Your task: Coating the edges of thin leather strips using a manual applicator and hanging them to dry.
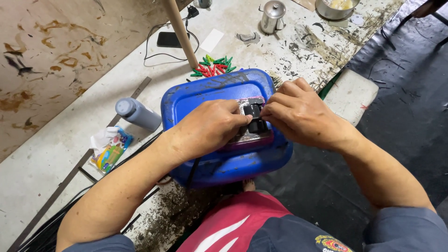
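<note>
A blue plastic container (pixel 205 93) lies on its side at the edge of a stained white worktable (pixel 56 154), partly over my lap. On its top face sits a small black part (pixel 254 116) on a silvery patch with a purple rim. My left hand (pixel 210 128) rests on the container with its fingertips pinching the black part from the left. From the right, my right hand (pixel 296 112) grips the same part. Both thumbs and forefingers meet over it, hiding most of it.
A grey bottle (pixel 137 113) lies to the left, beside a crumpled colourful wrapper (pixel 109 149). Red and green clips (pixel 212 66) are piled behind the container near a wooden pole (pixel 181 30). Farther back are a black phone (pixel 169 39), a metal pot (pixel 272 16) and a bowl (pixel 335 8). Dark floor lies to the right.
</note>
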